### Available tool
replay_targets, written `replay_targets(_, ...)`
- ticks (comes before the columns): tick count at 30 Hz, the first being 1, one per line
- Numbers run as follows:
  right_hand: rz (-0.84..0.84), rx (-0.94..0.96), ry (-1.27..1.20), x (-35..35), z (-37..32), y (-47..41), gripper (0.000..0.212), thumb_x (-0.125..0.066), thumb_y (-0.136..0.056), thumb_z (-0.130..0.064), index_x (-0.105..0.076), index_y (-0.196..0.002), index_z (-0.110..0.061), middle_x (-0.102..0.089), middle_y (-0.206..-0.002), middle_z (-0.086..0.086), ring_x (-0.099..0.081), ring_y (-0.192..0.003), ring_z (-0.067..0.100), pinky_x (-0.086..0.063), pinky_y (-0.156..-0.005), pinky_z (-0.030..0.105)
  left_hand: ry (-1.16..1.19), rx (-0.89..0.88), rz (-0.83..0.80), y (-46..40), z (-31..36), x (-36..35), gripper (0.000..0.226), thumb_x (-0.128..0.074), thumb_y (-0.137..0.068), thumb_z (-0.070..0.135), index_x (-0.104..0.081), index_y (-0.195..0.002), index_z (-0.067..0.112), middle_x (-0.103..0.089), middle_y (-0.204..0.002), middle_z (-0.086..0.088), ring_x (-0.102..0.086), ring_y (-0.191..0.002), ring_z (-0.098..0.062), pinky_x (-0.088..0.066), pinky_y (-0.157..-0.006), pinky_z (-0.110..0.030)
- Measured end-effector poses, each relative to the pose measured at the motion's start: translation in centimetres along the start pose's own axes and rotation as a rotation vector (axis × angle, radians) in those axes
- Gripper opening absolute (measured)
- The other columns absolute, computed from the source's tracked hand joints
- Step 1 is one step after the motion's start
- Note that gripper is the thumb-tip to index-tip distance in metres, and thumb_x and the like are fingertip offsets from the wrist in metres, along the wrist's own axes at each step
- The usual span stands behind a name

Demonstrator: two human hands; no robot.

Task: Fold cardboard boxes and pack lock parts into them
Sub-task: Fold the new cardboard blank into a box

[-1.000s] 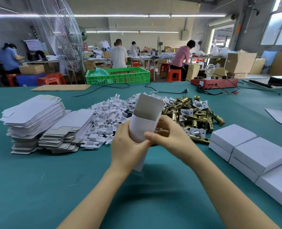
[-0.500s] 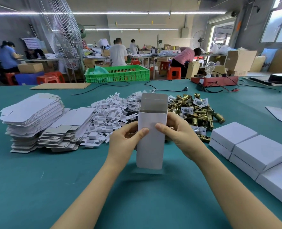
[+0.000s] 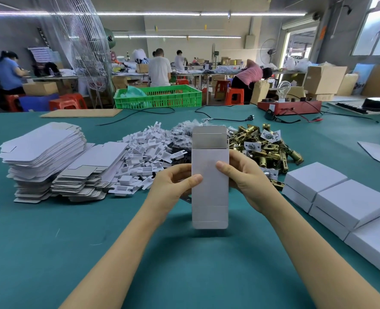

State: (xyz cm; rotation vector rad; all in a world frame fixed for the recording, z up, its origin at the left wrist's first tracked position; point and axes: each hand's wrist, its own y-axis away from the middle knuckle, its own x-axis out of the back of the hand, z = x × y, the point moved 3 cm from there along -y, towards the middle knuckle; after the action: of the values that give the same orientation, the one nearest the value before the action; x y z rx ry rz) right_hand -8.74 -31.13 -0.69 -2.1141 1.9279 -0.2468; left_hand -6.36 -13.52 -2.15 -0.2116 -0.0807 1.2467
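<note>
Now logged: box blank [image 3: 209, 188], curled a second earlier, stood squared and upright over the table [image 3: 50, 253]. I had left hand [image 3: 173, 186] and right hand [image 3: 243, 180] pinching its sides, top flap open; bottom flaps likely next. Brass lock parts [image 3: 267, 148] waited behind.

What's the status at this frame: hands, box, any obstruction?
Left hand and right hand both grip the cardboard box, held upright off the table. Top flap open, bottom flap unfolded. Brass lock parts piled behind. Nothing in the way.
</note>
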Motion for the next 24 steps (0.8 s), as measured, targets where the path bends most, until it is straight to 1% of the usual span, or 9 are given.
replay_targets(2, 0.027, -0.01, -0.001, 0.0, 0.2, 0.0, 0.039, -0.063, -0.083, -0.03, -0.058, -0.119, -0.016, -0.07, -0.112, 0.002, -0.067, -0.102, 0.018, -0.055, -0.075, 0.028, -0.01, 0.002, -0.025, -0.3, -0.1, 0.3, 0.022, -0.071, -0.085, 0.006, -0.069, -0.104, 0.019, -0.077, -0.097, 0.002, -0.073, -0.087, -0.014, -0.056, -0.065, -0.022)
replay_targets(5, 0.06, -0.012, 0.012, -0.1, 0.5, 0.0, 0.038, -0.064, -0.082, -0.034, -0.058, -0.116, -0.018, -0.071, -0.108, -0.002, -0.067, -0.101, 0.017, -0.055, -0.074, 0.027, -0.009, -0.006, -0.032, -0.5, 0.0, 0.4, 0.021, -0.069, -0.087, 0.004, -0.07, -0.101, 0.021, -0.077, -0.092, 0.006, -0.074, -0.081, -0.01, -0.056, -0.06, -0.02)
replay_targets(7, 0.052, -0.031, 0.047, -0.2, 0.5, 0.0, 0.04, -0.065, -0.081, -0.035, -0.057, -0.116, -0.019, -0.071, -0.109, -0.002, -0.068, -0.1, 0.016, -0.056, -0.074, 0.027, 0.01, 0.0, -0.003, -0.7, 0.0, 0.6, 0.02, -0.069, -0.087, 0.006, -0.071, -0.104, 0.017, -0.077, -0.091, 0.004, -0.074, -0.078, -0.01, -0.055, -0.058, -0.019)
replay_targets(10, -0.011, -0.138, 0.171, -0.4, 1.0, 0.0, 0.035, -0.066, -0.086, -0.029, -0.057, -0.117, -0.014, -0.072, -0.108, 0.0, -0.069, -0.098, 0.014, -0.058, -0.077, 0.032, 0.069, 0.009, 0.066, -1.1, -0.2, 1.3, 0.022, -0.068, -0.088, 0.007, -0.069, -0.11, 0.009, -0.077, -0.093, -0.002, -0.073, -0.073, -0.014, -0.054, -0.055, -0.019)
replay_targets(12, -0.028, -0.188, 0.19, -0.4, 1.4, 0.0, 0.028, -0.064, -0.09, -0.022, -0.058, -0.116, -0.011, -0.073, -0.104, 0.001, -0.07, -0.095, 0.014, -0.059, -0.077, 0.033, 0.08, 0.022, 0.083, -1.1, -0.5, 1.3, 0.018, -0.067, -0.089, 0.006, -0.069, -0.107, 0.008, -0.077, -0.089, -0.003, -0.072, -0.067, -0.013, -0.054, -0.052, -0.019)
replay_targets(15, 0.0, -0.197, 0.175, -0.2, 1.4, 0.1, 0.023, -0.063, -0.091, -0.02, -0.061, -0.111, -0.01, -0.074, -0.1, 0.003, -0.071, -0.093, 0.016, -0.06, -0.077, 0.034, 0.079, 0.052, 0.07, -1.1, -1.0, 1.0, 0.012, -0.065, -0.091, 0.006, -0.069, -0.1, 0.013, -0.077, -0.087, 0.0, -0.074, -0.072, -0.015, -0.058, -0.056, -0.023)
replay_targets(18, 0.035, -0.202, 0.136, 0.0, 1.4, 0.1, 0.021, -0.063, -0.09, -0.02, -0.062, -0.108, -0.009, -0.074, -0.1, 0.006, -0.071, -0.093, 0.018, -0.06, -0.076, 0.034, 0.046, 0.086, 0.0, -1.3, -1.2, 0.8, 0.015, -0.064, -0.091, 0.005, -0.066, -0.103, 0.014, -0.077, -0.089, 0.005, -0.074, -0.079, -0.012, -0.057, -0.059, -0.021)
replay_targets(21, 0.052, -0.198, 0.145, 0.1, 1.5, 0.1, 0.022, -0.064, -0.09, -0.019, -0.062, -0.109, -0.008, -0.074, -0.1, 0.007, -0.071, -0.092, 0.019, -0.06, -0.076, 0.034, -0.033, 0.119, -0.084, -1.3, -1.4, 0.9, 0.016, -0.065, -0.091, 0.006, -0.066, -0.106, 0.013, -0.077, -0.093, 0.002, -0.074, -0.085, -0.013, -0.057, -0.064, -0.022)
replay_targets(24, 0.073, -0.198, 0.182, 0.3, 1.7, 0.1, 0.027, -0.067, -0.088, -0.021, -0.061, -0.111, -0.009, -0.074, -0.099, 0.004, -0.071, -0.091, 0.017, -0.06, -0.075, 0.034, -0.052, 0.121, -0.111, -1.4, -1.5, 0.9, 0.016, -0.063, -0.092, 0.004, -0.066, -0.105, 0.014, -0.077, -0.093, 0.002, -0.074, -0.085, -0.013, -0.057, -0.065, -0.022)
